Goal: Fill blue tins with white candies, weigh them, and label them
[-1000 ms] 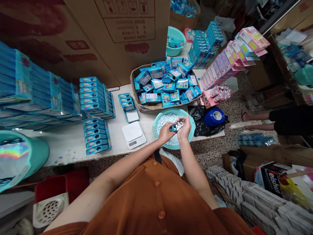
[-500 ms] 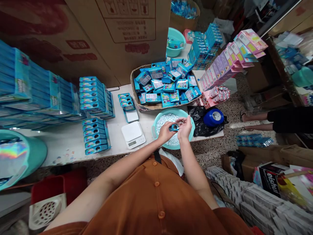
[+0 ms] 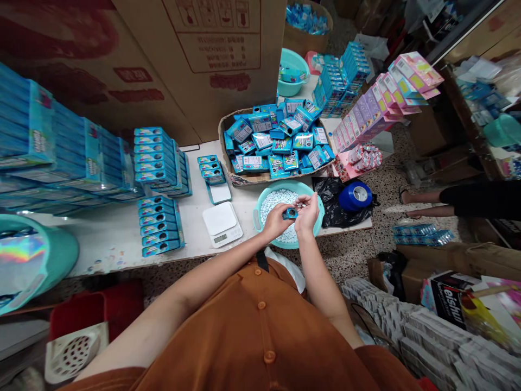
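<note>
We note our left hand (image 3: 275, 221) closed on a small blue box (image 3: 290, 213), our right hand (image 3: 307, 215) cupped half-open, holding white pellets (image 3: 299, 205); scale (image 3: 222, 224) at nine o'clock.

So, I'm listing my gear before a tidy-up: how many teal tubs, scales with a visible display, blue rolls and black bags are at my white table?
Teal tubs: 3 (left tub, middle tub, far tub)
White scale with display: 1
Blue roll: 1
Black bag: 1
Total: 6
</note>
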`<act>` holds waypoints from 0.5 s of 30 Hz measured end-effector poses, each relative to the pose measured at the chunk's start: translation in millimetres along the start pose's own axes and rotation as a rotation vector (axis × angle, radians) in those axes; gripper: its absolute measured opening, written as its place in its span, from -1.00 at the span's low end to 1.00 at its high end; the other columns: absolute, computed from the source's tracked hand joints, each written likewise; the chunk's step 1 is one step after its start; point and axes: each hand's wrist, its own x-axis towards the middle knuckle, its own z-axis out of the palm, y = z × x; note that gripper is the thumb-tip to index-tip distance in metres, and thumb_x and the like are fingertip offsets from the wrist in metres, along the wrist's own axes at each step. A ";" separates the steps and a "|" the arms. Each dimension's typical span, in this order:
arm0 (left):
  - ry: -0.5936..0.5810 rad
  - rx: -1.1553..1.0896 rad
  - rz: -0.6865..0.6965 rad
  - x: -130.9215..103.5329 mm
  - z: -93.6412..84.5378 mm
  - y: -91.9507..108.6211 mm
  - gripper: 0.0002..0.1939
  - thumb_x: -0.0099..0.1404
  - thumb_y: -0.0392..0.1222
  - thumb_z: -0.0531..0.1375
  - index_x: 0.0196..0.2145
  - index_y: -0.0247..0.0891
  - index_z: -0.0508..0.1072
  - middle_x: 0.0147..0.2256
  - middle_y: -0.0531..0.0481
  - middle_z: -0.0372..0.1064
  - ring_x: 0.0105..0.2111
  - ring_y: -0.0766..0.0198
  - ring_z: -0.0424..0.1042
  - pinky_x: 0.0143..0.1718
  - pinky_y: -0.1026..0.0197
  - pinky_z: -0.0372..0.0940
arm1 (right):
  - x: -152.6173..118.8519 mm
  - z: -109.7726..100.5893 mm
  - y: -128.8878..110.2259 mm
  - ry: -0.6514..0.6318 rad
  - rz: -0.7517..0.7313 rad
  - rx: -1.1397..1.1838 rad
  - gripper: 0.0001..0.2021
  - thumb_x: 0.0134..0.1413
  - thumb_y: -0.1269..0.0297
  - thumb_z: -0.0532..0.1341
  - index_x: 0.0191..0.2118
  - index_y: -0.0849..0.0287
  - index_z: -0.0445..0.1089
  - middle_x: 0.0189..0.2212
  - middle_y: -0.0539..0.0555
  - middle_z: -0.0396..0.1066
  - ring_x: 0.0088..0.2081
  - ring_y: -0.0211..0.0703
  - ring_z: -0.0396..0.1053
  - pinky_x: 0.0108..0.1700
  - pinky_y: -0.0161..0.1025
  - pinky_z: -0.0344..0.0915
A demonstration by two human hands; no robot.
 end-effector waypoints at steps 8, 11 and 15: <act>0.011 0.009 -0.015 -0.6 0.7 -1.7 -0.61 0.01 -0.32 0.30 -0.14 -0.20 0.45 -0.20 -0.04 0.42 -0.14 0.15 0.40 -0.12 0.14 0.31 | -6.5 -8.1 8.1 -0.029 -0.060 -0.176 -0.47 0.12 -0.15 -0.05 -0.50 0.20 0.38 -0.54 0.05 0.42 -0.43 -0.24 0.39 -0.30 -0.29 0.30; 0.005 0.006 -0.045 -1.9 1.5 -2.0 -0.60 -0.01 -0.30 0.32 -0.15 -0.22 0.45 -0.22 -0.04 0.42 -0.16 0.13 0.41 -0.13 0.12 0.32 | -7.4 -10.0 9.3 -0.046 -0.063 -0.139 -0.47 0.12 -0.15 -0.04 -0.49 0.21 0.39 -0.54 0.05 0.41 -0.43 -0.23 0.40 -0.28 -0.27 0.32; 0.010 0.011 -0.056 -2.4 1.6 -1.9 -0.64 -0.01 -0.31 0.32 -0.19 -0.21 0.46 -0.23 -0.03 0.42 -0.17 0.14 0.40 -0.14 0.13 0.32 | -8.3 -12.9 12.4 -0.059 -0.093 -0.132 -0.49 0.12 -0.13 -0.01 -0.50 0.22 0.39 -0.52 0.05 0.40 -0.42 -0.23 0.38 -0.29 -0.26 0.34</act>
